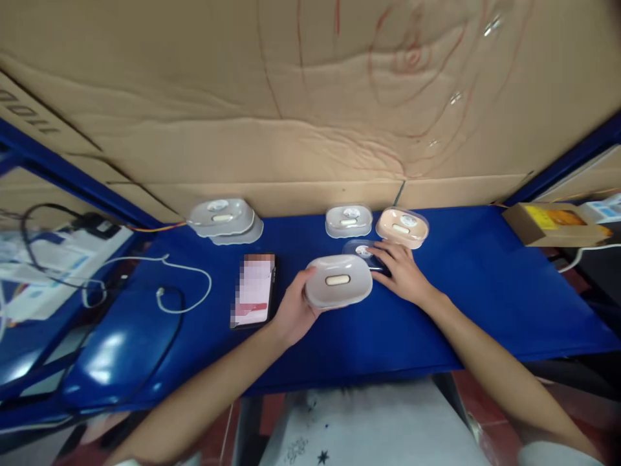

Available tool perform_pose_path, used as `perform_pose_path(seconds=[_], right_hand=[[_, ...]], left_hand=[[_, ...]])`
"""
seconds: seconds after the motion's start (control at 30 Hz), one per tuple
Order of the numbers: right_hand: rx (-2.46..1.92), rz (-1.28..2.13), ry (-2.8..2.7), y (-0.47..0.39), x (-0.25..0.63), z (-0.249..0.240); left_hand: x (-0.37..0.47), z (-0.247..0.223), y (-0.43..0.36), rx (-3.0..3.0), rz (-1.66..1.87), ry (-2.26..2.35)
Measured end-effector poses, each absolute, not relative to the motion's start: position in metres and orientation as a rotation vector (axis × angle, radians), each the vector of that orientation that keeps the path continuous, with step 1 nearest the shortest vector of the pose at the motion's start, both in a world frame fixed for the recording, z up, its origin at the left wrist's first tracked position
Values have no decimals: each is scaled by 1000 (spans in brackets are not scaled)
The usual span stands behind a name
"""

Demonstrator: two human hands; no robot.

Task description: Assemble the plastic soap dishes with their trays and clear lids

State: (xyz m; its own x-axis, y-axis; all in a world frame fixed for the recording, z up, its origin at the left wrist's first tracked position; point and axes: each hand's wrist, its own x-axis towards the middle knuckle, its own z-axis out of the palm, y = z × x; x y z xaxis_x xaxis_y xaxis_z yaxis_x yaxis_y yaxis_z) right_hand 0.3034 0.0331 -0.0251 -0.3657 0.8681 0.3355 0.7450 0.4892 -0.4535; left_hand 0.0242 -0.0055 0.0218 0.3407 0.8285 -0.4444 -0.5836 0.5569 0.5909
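Note:
My left hand (297, 309) is closed around the left edge of a pale grey oval soap dish (323, 294), held tilted above the blue table. A small cream oblong piece sits in the middle of the dish. Just right of and behind it, my right hand (400, 268) grips a clear plastic lid (356, 246) with a round white label, its thumb at the near edge and fingers over the top. The dish hides part of that lid. Beyond my right hand stand a covered grey soap dish (334, 230) and a covered peach soap dish (388, 234).
Stacked grey soap dishes (237, 234) stand at the back left. A phone (255, 291) lies left of my left hand. White and black cables (208, 285) cross the table's left side. A cardboard box (528, 226) is at the right, and a cardboard wall (218, 149) rises behind.

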Motion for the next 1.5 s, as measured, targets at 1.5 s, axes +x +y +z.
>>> perform_pose_path(seconds=[1.5], right_hand=[[-752, 202, -2334, -25, 267, -3]], left_hand=[[14, -6, -28, 493, 777, 497]])
